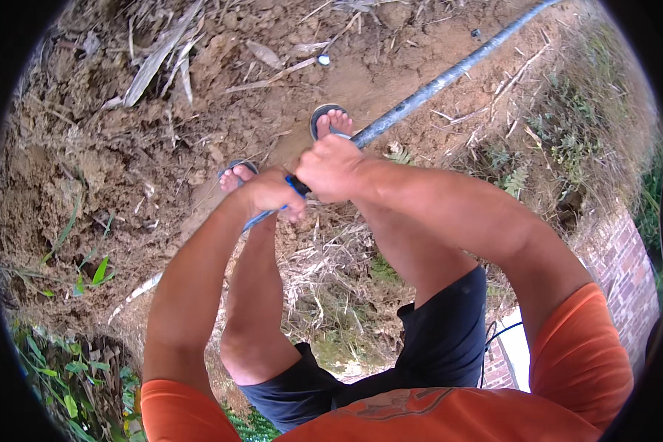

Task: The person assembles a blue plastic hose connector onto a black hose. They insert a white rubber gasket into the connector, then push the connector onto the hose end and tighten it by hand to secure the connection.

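Note:
My right hand [330, 166] is closed around the lower end of a long grey-blue pipe [436, 83], which runs up to the far right. Just left of that fist a short black fitting with a blue edge [297, 184] shows between my two hands. My left hand [269, 193] is curled beside it, over a thin blue length [258, 219] that comes out below the palm. How the blue length meets the fitting is hidden by my fingers.
My sandalled feet [328, 121] stand on a narrow dirt path. Loose brown soil [110, 162] with dry stalks rises on the left. Grass and ferns [567, 110] cover the right bank. A brick surface [626, 258] lies at the lower right.

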Available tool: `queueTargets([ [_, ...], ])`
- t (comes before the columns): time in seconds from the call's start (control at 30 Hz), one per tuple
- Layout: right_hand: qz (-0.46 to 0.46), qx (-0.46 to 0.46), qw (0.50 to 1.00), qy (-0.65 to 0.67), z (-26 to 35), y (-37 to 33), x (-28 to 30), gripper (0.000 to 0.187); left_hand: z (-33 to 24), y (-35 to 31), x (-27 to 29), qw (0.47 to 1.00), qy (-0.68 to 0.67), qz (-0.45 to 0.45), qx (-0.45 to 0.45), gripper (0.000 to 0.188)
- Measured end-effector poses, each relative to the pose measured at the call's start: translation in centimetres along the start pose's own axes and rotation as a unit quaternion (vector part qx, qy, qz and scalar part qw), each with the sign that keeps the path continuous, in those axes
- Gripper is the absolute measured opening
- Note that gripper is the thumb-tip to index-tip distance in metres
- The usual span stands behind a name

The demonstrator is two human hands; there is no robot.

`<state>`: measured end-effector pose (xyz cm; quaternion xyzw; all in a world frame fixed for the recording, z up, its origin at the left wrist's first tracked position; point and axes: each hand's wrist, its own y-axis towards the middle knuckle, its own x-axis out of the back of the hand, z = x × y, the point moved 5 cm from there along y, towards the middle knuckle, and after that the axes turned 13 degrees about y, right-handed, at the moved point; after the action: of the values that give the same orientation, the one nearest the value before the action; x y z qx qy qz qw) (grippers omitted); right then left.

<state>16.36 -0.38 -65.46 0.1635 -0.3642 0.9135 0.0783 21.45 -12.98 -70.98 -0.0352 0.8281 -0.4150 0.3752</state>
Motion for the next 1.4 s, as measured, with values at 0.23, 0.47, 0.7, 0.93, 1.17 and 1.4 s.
queueTargets([
  [0.23,0.084,-0.077,0.984,0.139,-0.9,1.7,2.4,0.022,-4.6,-3.2,-2.7,0.653,0.435,-0.62,0.0,0.028],
  [0.47,0.038,-0.059,0.994,0.089,0.3,1.5,3.8,0.02,-2.6,-3.7,2.8,0.998,-0.006,0.052,0.023,0.051],
  [0.7,0.067,-0.049,0.991,0.108,0.8,1.1,3.1,0.025,-2.3,-1.6,1.8,0.998,0.021,0.038,0.04,0.013],
  [0.93,0.167,-0.122,0.966,0.155,-0.2,2.5,2.8,0.028,-3.9,-3.0,-2.7,0.691,0.442,-0.572,0.021,0.043],
  [1.17,0.036,-0.059,0.989,0.132,2.6,-0.2,5.5,0.021,-4.1,-5.5,1.4,0.998,-0.031,-0.039,-0.028,0.042],
  [1.4,0.017,-0.005,0.992,0.124,3.9,-0.8,5.3,0.018,-2.2,-4.2,0.2,0.995,-0.079,0.069,0.0,0.021],
])
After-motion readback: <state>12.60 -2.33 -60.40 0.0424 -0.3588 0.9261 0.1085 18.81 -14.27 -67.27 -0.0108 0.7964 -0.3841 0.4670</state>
